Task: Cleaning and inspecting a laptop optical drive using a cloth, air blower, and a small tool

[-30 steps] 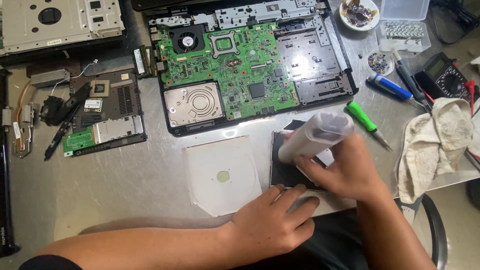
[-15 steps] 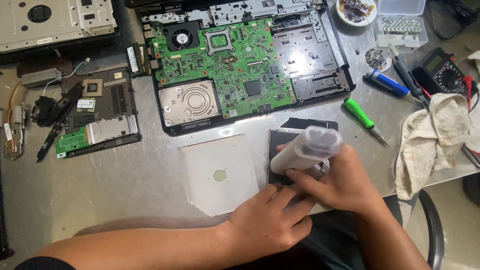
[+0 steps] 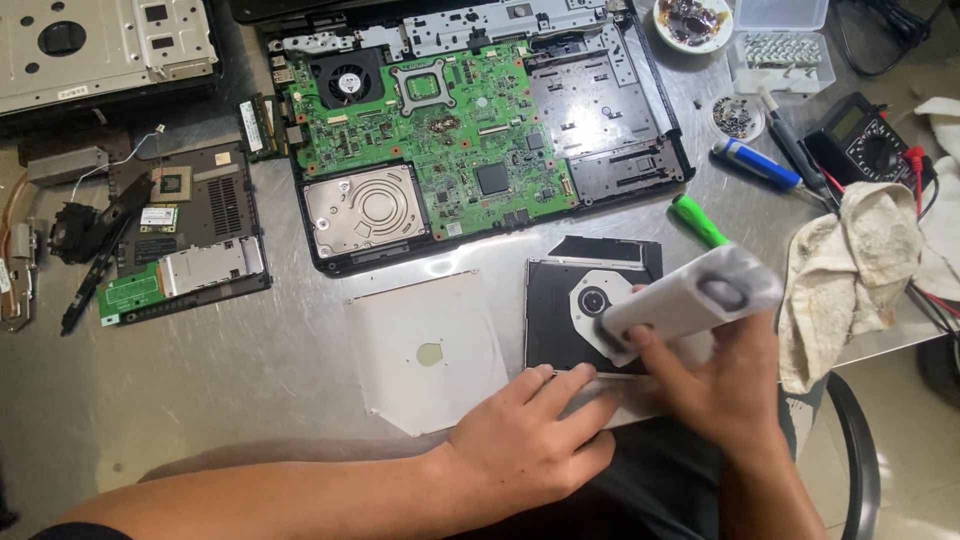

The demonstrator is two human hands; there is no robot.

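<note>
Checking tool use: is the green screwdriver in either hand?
No: the green screwdriver lies on the table beyond the right hand, which grips a white cylinder.

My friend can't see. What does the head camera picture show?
Two bare hands work on a black optical drive on a metal table: the left hand presses its front edge, the right hand holds a white tube. Behind lies an opened laptop.

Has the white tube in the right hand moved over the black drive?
Yes. The white tube in the right hand has swung from upright to lying more across the black drive.
</note>
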